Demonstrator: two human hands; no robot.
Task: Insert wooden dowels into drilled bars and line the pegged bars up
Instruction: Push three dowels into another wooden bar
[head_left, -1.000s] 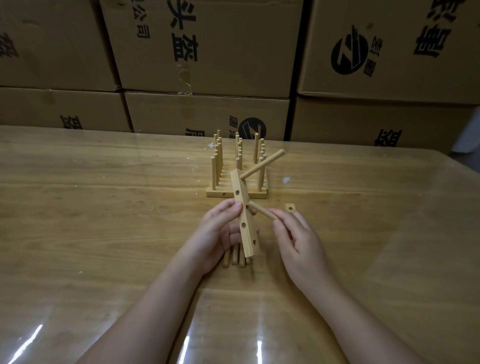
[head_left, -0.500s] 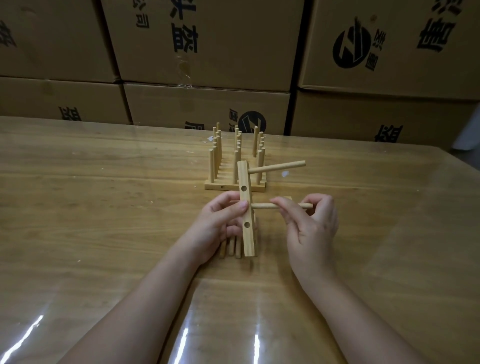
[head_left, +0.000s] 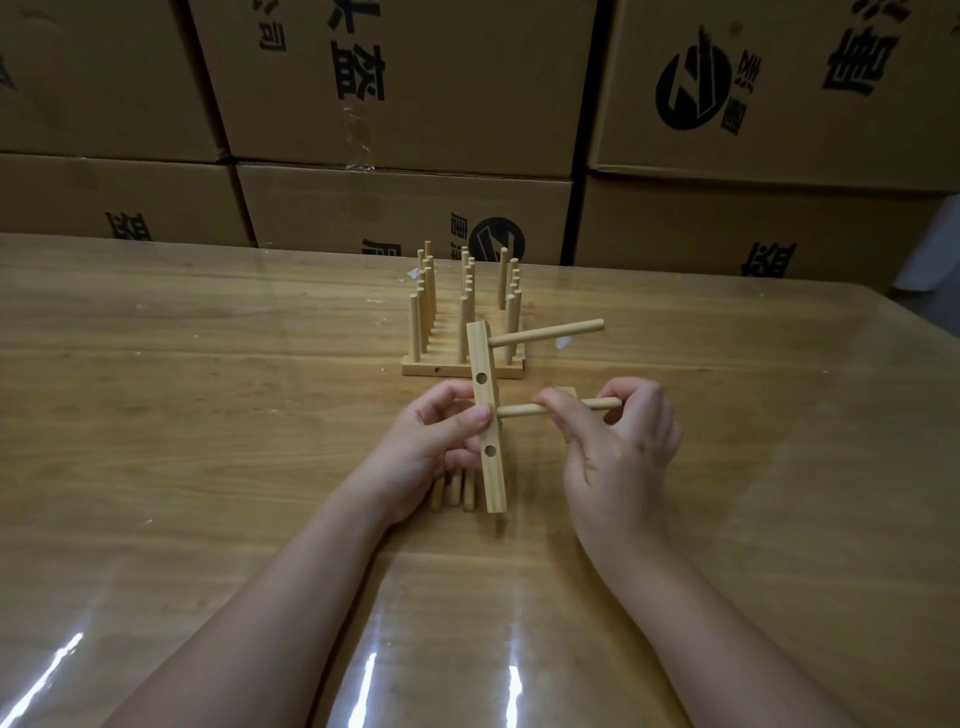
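My left hand (head_left: 431, 447) grips a drilled wooden bar (head_left: 488, 467) held on end above the table, thumb on its front face. One dowel (head_left: 550, 334) sticks out to the right from the bar's top hole. My right hand (head_left: 618, 441) pinches a second dowel (head_left: 524, 410) whose left end sits at the bar's third hole. Two holes in the bar show bare. Behind stand several pegged bars (head_left: 465, 312) lined up side by side with dowels upright. Loose dowels (head_left: 452, 491) lie on the table under my left hand, partly hidden.
The wooden table (head_left: 208, 415) has a glossy clear cover. Stacked cardboard boxes (head_left: 395, 83) form a wall along its far edge. A small drilled wooden piece (head_left: 566, 392) lies behind my right hand, mostly hidden.
The bar has turned from tilted to nearly straight. My right hand brought the second dowel level and moved its end into the bar's hole.
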